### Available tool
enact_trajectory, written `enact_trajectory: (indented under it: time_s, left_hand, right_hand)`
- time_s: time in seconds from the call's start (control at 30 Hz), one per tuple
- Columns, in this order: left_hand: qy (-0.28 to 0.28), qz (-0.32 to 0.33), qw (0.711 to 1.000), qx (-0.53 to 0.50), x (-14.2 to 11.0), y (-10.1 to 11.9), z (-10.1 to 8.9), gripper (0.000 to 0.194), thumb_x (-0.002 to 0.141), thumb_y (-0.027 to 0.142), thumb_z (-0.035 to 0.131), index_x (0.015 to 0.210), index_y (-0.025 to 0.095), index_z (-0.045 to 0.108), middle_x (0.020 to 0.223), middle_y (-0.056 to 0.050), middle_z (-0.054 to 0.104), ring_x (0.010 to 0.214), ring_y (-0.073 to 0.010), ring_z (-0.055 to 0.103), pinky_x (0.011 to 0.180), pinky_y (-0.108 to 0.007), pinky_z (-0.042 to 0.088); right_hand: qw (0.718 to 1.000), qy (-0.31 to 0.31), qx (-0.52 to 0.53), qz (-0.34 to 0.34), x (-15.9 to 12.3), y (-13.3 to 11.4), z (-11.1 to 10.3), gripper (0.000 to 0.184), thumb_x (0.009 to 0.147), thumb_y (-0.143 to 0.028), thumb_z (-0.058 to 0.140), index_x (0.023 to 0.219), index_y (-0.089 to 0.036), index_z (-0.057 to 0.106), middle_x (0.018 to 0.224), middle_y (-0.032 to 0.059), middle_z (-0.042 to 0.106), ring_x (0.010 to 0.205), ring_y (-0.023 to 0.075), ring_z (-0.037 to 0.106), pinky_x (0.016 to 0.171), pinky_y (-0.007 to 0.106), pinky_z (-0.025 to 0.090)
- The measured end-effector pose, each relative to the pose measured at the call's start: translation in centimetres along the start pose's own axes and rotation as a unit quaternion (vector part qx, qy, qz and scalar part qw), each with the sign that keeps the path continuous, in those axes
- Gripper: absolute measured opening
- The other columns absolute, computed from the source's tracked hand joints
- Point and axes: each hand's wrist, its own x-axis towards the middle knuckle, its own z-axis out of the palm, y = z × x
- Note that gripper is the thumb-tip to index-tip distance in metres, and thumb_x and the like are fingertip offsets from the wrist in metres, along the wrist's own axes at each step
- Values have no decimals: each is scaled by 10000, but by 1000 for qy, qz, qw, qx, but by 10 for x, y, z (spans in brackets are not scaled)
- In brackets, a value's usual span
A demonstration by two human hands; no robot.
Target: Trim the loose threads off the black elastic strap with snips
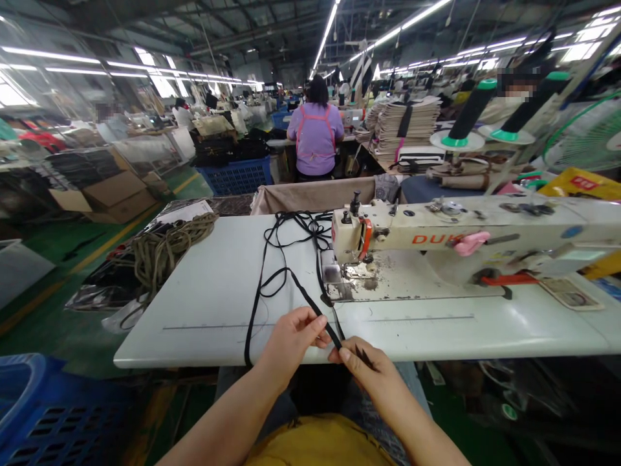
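Note:
A narrow black strap [309, 299] runs from a loose tangle on the white sewing table down to my hands at the front edge. My left hand [297, 333] pinches the strap between thumb and fingers. Close by on the right, my right hand [366, 366] grips the strap's near end between thumb and forefinger. A small dark pointed item [363, 356] pokes out of the right hand; its kind is mostly hidden. One length of the strap hangs over the table edge left of my hands. Beyond them stands the sewing machine [402, 236], its needle area near the tangle.
Bundled olive cords [162, 249] lie left of the white table [204, 291]. A blue basket [63, 414] stands at lower left. Thread cones [468, 116] rise behind the machine, near a green fan [589, 133]. A person in purple [315, 139] sits ahead, back turned.

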Motion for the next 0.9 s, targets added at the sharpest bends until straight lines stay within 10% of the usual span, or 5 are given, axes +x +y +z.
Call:
enact_trajectory:
  time_s: [0.37,0.9]
  left_hand:
    - [4,36,998,45,-1,2,8,361,831,540,696,722,208,606,703,-51,746,701,-228,729,720,-339,593]
    - [-17,55,994,96,-2,-2,14,282,854,464,643,718,226,575,672,-43,723,673,-247,729,654,-330,561]
  right_hand:
    - [946,147,-265,-119,-1,-31,-7,217,856,-177,487,935,-221,684,949,54,691,901,237,642,773,336,472]
    - [946,138,-256,-143,8,-28,-6,172,883,-187,506,756,-221,617,762,21,620,717,189,587,658,287,421]
